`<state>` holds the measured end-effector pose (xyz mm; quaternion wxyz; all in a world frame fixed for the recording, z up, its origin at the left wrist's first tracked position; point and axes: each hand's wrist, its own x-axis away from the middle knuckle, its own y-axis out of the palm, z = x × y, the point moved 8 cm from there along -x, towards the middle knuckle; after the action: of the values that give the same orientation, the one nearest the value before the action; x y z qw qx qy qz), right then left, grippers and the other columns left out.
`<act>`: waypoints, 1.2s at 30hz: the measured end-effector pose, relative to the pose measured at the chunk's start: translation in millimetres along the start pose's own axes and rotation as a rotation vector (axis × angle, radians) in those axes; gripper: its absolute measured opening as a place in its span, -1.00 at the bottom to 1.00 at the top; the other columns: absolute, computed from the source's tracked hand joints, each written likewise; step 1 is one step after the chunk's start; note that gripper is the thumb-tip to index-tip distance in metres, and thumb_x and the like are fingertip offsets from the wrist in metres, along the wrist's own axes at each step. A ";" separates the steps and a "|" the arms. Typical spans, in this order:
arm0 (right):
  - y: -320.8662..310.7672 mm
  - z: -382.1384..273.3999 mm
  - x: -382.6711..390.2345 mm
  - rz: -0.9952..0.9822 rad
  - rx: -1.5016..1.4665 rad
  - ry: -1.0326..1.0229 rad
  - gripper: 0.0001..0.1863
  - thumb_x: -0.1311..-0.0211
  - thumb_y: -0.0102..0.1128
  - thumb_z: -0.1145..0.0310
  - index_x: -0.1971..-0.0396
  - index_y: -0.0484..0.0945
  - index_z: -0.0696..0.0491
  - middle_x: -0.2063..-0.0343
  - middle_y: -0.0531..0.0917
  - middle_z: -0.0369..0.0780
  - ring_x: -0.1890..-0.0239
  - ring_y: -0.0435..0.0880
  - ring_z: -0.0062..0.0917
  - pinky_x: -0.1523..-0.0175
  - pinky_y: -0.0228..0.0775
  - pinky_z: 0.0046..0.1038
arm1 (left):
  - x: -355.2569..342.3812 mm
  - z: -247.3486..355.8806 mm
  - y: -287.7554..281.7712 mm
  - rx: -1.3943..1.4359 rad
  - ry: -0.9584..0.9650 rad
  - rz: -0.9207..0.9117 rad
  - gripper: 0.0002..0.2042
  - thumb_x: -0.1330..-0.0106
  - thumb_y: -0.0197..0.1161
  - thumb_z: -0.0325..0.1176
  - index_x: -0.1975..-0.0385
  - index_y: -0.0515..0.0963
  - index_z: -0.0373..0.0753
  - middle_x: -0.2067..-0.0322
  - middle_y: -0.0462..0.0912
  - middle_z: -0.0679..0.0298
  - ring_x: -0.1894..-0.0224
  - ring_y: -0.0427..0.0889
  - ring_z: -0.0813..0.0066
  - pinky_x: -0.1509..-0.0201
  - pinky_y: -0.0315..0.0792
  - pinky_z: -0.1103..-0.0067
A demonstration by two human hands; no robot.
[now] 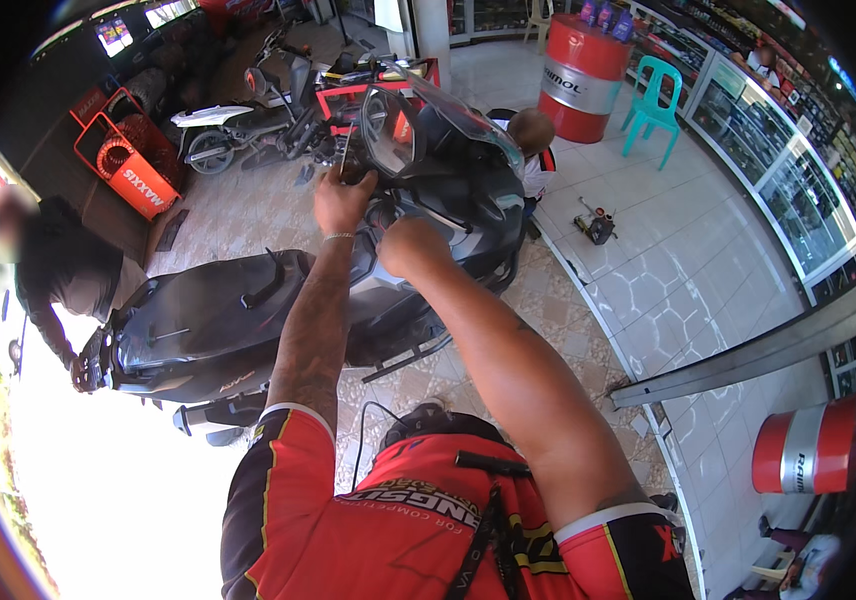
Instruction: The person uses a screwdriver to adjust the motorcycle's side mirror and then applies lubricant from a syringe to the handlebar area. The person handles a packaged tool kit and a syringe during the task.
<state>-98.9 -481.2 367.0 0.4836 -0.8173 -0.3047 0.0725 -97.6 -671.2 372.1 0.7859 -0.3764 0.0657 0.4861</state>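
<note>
A dark maxi-scooter (198, 320) stands crosswise in front of me, its front to the right. My left hand (344, 200) is closed on the handlebar grip (353, 166), beside a mirror (391, 135). My right hand (410, 245) is curled at the dash below the windscreen (456, 115); whatever it holds is hidden behind the fingers. A person in dark clothing (73, 260) bends at the scooter's rear, and another person (530, 150) is low beside its front.
Behind are a parked motorcycle (238, 120), an orange rack (128, 160) and a red tool cart (333, 100). Rightward stand red drums (583, 75), a green chair (653, 100), a small tool (596, 228) on tiles, glass display cases (768, 170) and a metal post (748, 350).
</note>
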 end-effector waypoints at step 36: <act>-9.7 11.8 31.3 -0.077 -0.017 0.012 -0.48 -0.25 0.28 0.24 -0.05 0.42 0.30 0.08 0.69 0.17 -0.03 0.71 -0.03 -0.14 0.56 -0.17 | -3.5 -6.3 4.2 0.141 -0.012 -0.030 -0.57 0.02 0.50 -0.07 0.22 0.70 -0.24 0.22 0.71 0.05 0.16 0.73 0.11 0.03 0.57 0.32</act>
<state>-82.7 -451.3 374.4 0.4810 -0.8094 -0.3337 0.0465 -101.2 -676.8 367.0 0.8181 -0.3182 0.0893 0.4706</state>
